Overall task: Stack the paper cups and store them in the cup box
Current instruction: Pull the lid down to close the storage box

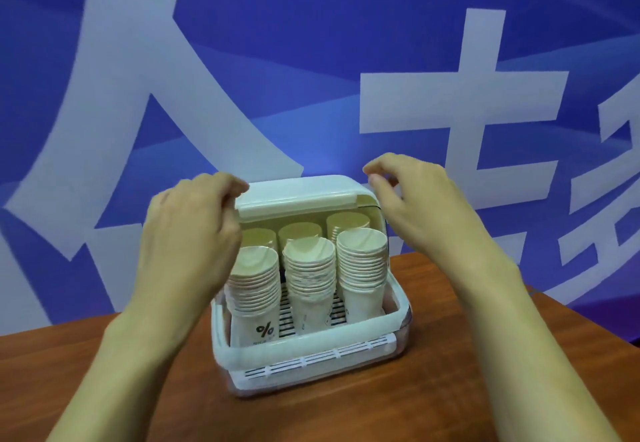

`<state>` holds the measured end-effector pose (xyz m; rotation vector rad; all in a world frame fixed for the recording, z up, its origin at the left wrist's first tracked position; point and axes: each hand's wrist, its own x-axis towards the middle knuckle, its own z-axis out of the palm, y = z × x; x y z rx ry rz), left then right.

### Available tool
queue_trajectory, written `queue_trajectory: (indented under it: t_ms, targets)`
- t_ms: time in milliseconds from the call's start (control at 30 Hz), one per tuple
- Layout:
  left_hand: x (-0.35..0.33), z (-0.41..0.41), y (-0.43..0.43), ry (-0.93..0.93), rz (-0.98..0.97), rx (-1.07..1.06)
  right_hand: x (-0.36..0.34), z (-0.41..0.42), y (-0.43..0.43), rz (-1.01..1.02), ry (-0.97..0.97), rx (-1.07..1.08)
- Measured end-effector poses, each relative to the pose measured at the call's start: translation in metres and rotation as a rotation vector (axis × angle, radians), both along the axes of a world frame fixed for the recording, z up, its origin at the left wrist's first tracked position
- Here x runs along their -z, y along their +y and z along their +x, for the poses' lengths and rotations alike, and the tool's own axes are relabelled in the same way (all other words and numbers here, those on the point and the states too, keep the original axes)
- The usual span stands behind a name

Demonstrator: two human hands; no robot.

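Plastic lid point(298, 195), left hand point(194, 220) fingers point(231, 188) curled on it, right hand point(415, 195) fingers curled empty, could clip tall cup stacks point(362, 261) on closing.

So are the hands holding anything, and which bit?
The left hand seems to hold the white lid by its left end, fingers curled round the corner. The right hand hovers curled near the right end, holding nothing.
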<state>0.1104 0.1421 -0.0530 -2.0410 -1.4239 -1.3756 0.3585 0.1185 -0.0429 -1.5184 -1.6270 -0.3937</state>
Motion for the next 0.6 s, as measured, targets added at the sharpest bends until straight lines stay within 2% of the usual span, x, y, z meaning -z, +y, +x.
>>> queue_trajectory:
  t_ms: [200, 333, 600]
  targets:
    - [0.02, -0.008, 0.014, 0.123, -0.198, 0.047, 0.019, -0.024, 0.017, -0.183, -0.113, -0.102]
    - [0.025, -0.005, 0.02, 0.178, -0.183, 0.006, 0.027, -0.032, 0.023, -0.169, -0.239, -0.057]
    - [0.029, -0.002, 0.021, 0.247, -0.191, -0.017, 0.033, -0.04, 0.025, -0.164, -0.256, -0.003]
